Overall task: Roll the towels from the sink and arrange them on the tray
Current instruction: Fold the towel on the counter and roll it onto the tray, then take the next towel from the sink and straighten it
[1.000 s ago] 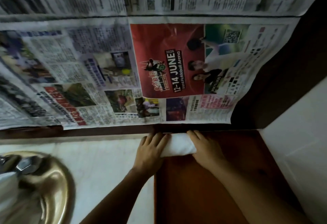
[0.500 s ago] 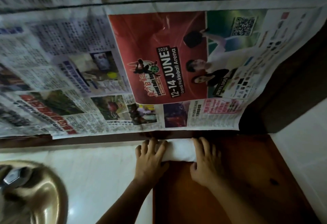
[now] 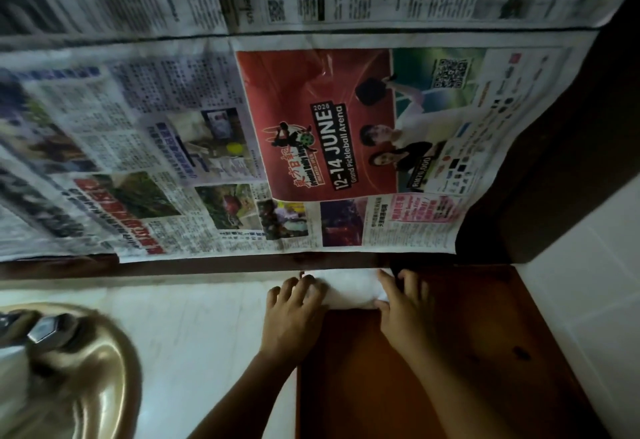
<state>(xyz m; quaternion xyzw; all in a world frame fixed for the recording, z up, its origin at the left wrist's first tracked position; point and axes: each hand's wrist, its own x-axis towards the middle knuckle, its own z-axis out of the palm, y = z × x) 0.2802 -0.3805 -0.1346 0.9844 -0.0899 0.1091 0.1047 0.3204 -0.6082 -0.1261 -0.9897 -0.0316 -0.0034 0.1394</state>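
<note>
Towel (image 3: 349,289) below newspaper ad (image 3: 322,119): "12-14 JUNE"

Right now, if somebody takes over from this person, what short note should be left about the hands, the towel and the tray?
Left hand lies on the left end of the rolled towel; grip unclear.
Right hand pinches its right end.
The towel lies at the far edge of the tray, by the wall.
Done: one towel rolled and placed.
Left: let go, then check the sink; its contents are blurred.
</note>
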